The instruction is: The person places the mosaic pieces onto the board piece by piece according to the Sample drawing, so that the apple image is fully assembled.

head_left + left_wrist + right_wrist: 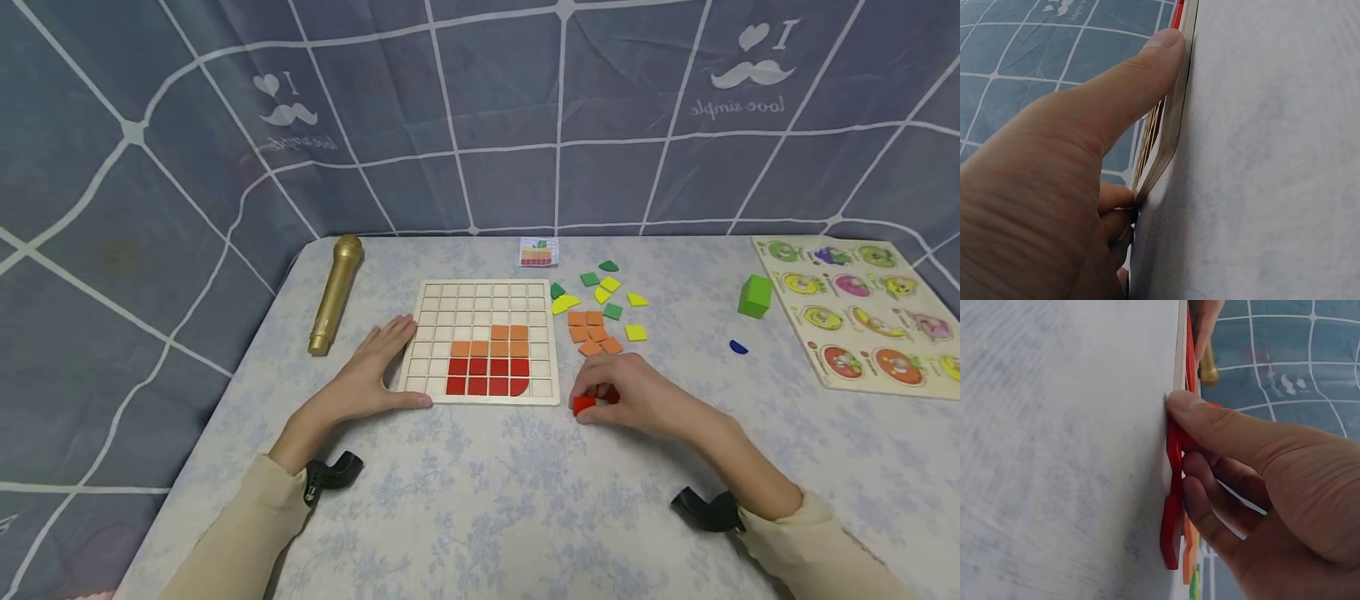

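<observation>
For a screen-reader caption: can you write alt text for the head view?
A person's right hand pinches small red tiles beside a wooden grid board partly filled with red and orange squares, while the left hand steadies its left edge. Loose orange, green and yellow tiles lie beyond.

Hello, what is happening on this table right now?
A person is working on a wooden grid board, where red and orange tiles already fill some lower squares. The left hand rests against the board's left edge, thumb along its near edge. The right hand touches loose red tiles lying on the table right of the board. Loose orange, yellow and green tiles lie behind it.
</observation>
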Tool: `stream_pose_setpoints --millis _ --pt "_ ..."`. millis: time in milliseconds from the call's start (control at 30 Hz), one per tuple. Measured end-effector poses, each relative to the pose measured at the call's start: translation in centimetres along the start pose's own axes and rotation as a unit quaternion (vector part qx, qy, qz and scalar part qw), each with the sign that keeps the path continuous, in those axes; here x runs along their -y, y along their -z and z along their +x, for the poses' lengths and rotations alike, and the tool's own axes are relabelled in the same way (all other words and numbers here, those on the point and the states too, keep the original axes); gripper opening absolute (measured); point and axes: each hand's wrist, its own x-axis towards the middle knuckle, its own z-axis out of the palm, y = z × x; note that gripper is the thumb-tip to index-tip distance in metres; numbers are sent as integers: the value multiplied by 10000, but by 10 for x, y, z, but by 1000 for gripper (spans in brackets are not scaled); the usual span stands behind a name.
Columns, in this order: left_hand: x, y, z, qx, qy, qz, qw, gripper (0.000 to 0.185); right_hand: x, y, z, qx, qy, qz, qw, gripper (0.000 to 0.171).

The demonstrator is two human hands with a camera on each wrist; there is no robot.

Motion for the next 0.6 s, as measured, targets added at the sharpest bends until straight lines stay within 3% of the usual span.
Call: stream_pose_setpoints --millis 300,600 --pt "1 2 -2 -10 -24 25 10000 124 -2 -7 2 -494 -229 60 9985 11" --pt "0 1 0 -27 -25 4 10000 125 0 -5 3 -929 -437 -213 9945 10"
